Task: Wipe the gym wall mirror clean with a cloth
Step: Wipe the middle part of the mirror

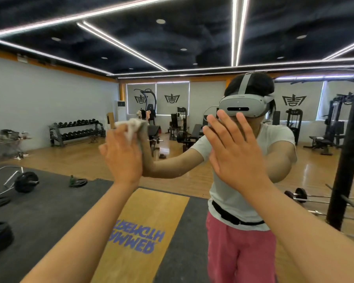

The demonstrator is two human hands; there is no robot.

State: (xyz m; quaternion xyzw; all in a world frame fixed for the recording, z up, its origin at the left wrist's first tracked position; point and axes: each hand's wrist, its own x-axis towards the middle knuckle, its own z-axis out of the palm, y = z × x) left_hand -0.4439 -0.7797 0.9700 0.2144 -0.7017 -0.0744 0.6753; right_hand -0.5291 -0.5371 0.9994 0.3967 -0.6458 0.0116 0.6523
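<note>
The wall mirror (49, 88) fills nearly the whole view and reflects the gym and a person in a white shirt and a headset. My left hand (123, 156) is raised at the centre left and holds a crumpled white cloth (131, 126) under its fingertips against the glass. My right hand (235, 154) lies flat on the mirror to the right, fingers spread and straight, with nothing in it. Its reflection is hidden behind it.
A black upright post (347, 139) stands at the right edge. Reflected in the glass are a dumbbell rack (76, 131), weight machines, barbells with plates on dark floor mats, and a yellow floor panel (143, 231) with blue lettering.
</note>
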